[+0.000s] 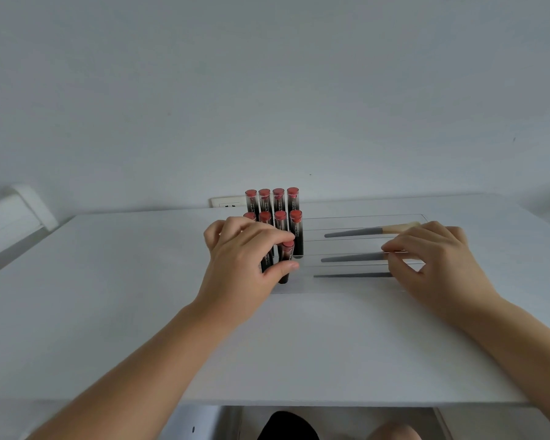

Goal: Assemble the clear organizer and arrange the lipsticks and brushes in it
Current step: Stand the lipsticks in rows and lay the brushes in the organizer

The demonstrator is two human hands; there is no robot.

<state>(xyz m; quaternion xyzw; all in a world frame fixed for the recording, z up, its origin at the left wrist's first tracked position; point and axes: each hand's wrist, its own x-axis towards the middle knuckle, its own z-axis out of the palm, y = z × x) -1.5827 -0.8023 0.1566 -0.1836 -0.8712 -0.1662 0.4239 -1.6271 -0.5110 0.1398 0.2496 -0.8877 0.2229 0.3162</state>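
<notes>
White table against a plain grey wall. Clear organizer sat at the table's far middle. Left hand pinched one lipstick between thumb and fingers, upright, red cap up, front row. Right hand, fingers loosely curled, touched the middle brush. The brushes lay horizontal, handles pointing left. Other lipsticks stood upright behind.

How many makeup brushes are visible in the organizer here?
3, each lying in its own lane on the right side: the back brush with its pale ferrule showing, the middle brush and the front brush. The right hand covers their ends and might hide more.
</notes>
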